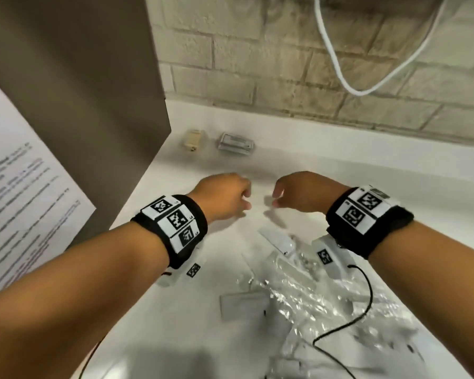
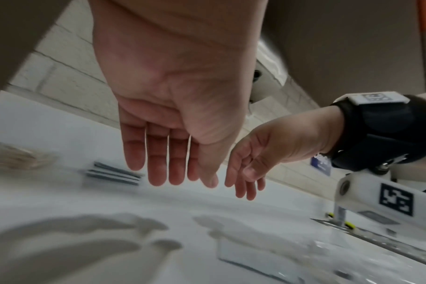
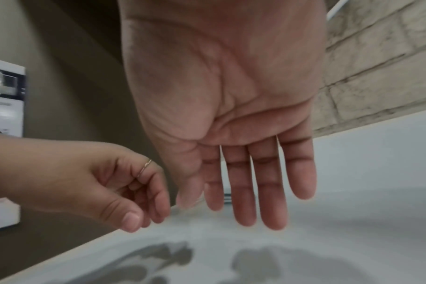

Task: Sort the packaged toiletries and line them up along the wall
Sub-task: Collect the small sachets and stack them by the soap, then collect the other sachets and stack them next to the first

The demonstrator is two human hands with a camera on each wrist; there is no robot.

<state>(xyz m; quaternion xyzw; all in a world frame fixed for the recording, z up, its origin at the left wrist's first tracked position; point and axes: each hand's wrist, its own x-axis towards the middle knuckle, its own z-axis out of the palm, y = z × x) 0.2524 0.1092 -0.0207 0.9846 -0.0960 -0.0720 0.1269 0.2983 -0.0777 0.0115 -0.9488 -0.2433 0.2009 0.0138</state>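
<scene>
Both grips empty above white counter [image 1: 326, 170]

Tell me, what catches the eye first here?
Two bare hands, left hand and right hand, hover empty over a white counter, each wrist in a black band with square codes. Behind them two small packets lie by the brick wall; crinkled clear wrappers pile nearer.

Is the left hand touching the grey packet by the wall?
Apart. The head view shows the left hand hovering with bare white counter between it and the grey packet; the left wrist view shows its fingers holding nothing.
</scene>
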